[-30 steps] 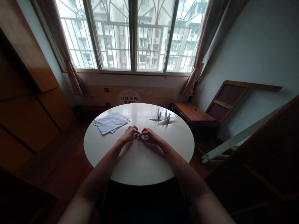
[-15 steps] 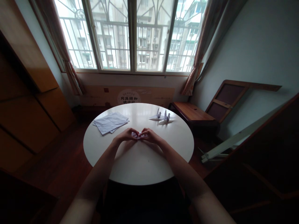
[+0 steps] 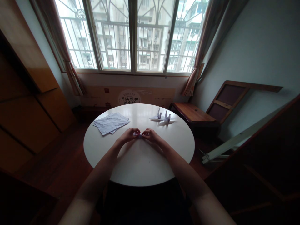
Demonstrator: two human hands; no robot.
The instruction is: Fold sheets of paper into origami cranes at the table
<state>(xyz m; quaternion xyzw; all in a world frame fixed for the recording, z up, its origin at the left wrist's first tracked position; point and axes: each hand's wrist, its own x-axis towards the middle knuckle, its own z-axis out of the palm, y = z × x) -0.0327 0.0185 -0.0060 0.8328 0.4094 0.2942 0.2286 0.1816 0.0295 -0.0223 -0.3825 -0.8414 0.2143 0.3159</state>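
Observation:
A small piece of folded paper [image 3: 140, 134] is between my hands, near the middle of the round white table [image 3: 140, 168]. My left hand [image 3: 131, 134] pinches its left side, and my right hand [image 3: 149, 135] pinches its right side. Fingers cover most of the paper, so its folded shape cannot be made out. Beyond my right hand stand two folded paper cranes [image 3: 167, 117], side by side with wings spread. To the far left of my hands lies a stack of creased paper sheets [image 3: 111, 122].
A low wooden bench [image 3: 193, 112] stands behind the table on the right, with a wooden frame panel [image 3: 226, 98] leaning by the wall. Wooden cabinets [image 3: 30, 115] line the left side. A barred window [image 3: 133, 37] is ahead.
My fingers have shifted around the folded paper, with the fingertips a little further apart than before. The cranes and the stack of sheets have stayed in place.

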